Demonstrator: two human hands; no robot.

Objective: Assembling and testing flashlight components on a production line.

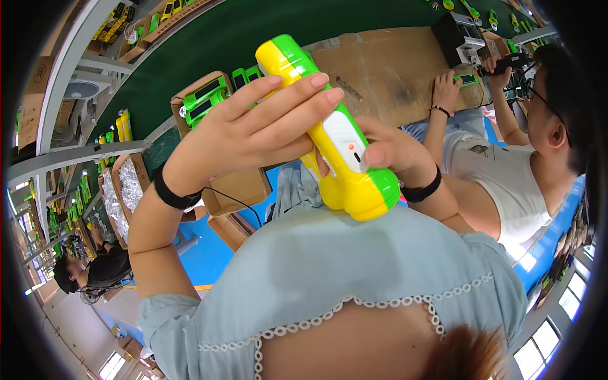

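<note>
A yellow and green flashlight [358, 187] is held up at a slant in front of my chest. Its wide, rounded end points down toward me, and the narrower end tilts away to the upper left. A white panel on its side carries a small red dot and a dark slot. My left hand [250, 130] lies across the upper body, fingers over the top and side. Near the wide end, my right hand [396, 152] grips the right side, its thumb beside the white panel. Both wrists wear black bands; a thin cord runs from the left one.
A cardboard box [178, 117] holds several green flashlights with dark panels. Another open carton [237, 193] stands below it. Beyond is a brown board [392, 73] on the green bench. At right, a co-worker [506, 164] holds a black tool over a green piece.
</note>
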